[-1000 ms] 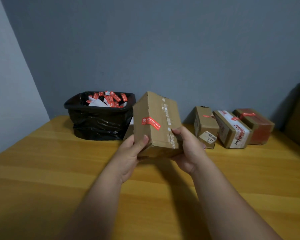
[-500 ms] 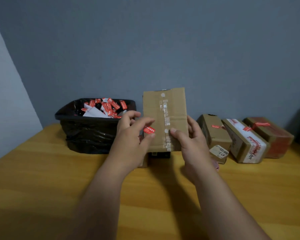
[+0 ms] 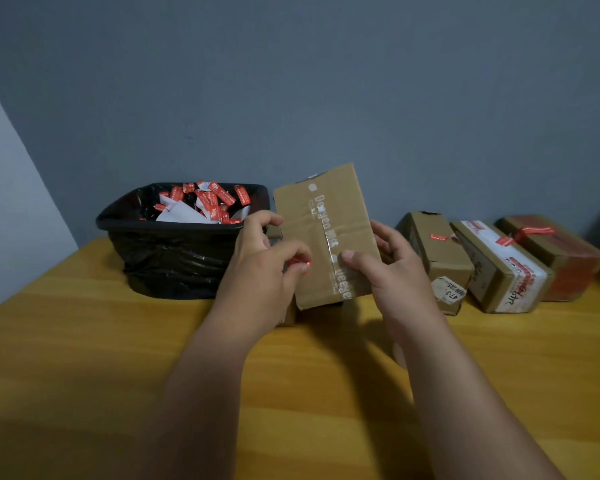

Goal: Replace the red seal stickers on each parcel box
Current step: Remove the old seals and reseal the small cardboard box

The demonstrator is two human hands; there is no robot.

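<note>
A brown cardboard parcel box (image 3: 326, 233) with clear printed tape down its middle is held upright above the table, its broad face toward me. My right hand (image 3: 388, 265) grips its right edge, thumb pressed on the front face. At the box's left edge, my left hand (image 3: 264, 268) pinches a small red seal sticker (image 3: 300, 262) between thumb and fingers. Most of the sticker is hidden by the fingers.
A black-lined bin (image 3: 184, 244) holding several used red stickers and white backing papers stands at the back left. Three more parcel boxes (image 3: 437, 258) (image 3: 499, 268) (image 3: 561, 254) with red stickers line the back right. Another small box sits partly hidden behind my left hand. The wooden table (image 3: 84, 375) spreads in front.
The box was turned from tilted to upright, broad face toward me. My left hand moved onto the red sticker at the left edge and now pinches it, crumpled.
</note>
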